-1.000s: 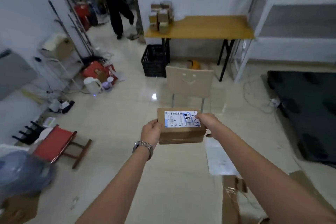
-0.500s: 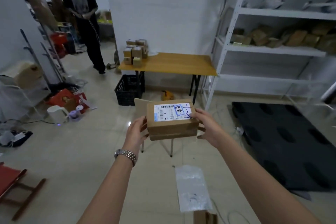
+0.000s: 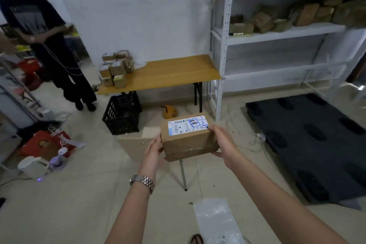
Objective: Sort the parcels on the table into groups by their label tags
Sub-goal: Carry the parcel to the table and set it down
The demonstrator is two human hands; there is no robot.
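I hold a brown cardboard parcel (image 3: 188, 140) out in front of me, above the floor. Its white label tag (image 3: 186, 126) faces up, with a barcode, a blue stamp and black pen marks. My left hand (image 3: 153, 149) grips the parcel's left end, and my right hand (image 3: 222, 142) grips its right end with the thumb on top. Further off, a wooden table (image 3: 168, 74) carries a pile of several parcels (image 3: 116, 69) at its left end. More brown parcels (image 3: 297, 16) lie on a white shelf unit (image 3: 277, 34) to the right.
A person (image 3: 45, 45) stands at the left. A black crate (image 3: 122, 115) sits under the table, a chair (image 3: 138, 142) stands just below the parcel. A dark mat (image 3: 316, 144) covers the floor at right, a plastic bag (image 3: 215, 222) lies near my feet, clutter and a kettle (image 3: 32, 166) at left.
My view has swung up and to the right, bringing the shelf unit and mat into sight. The table now looks nearer. Both hands keep the same hold on the parcel.
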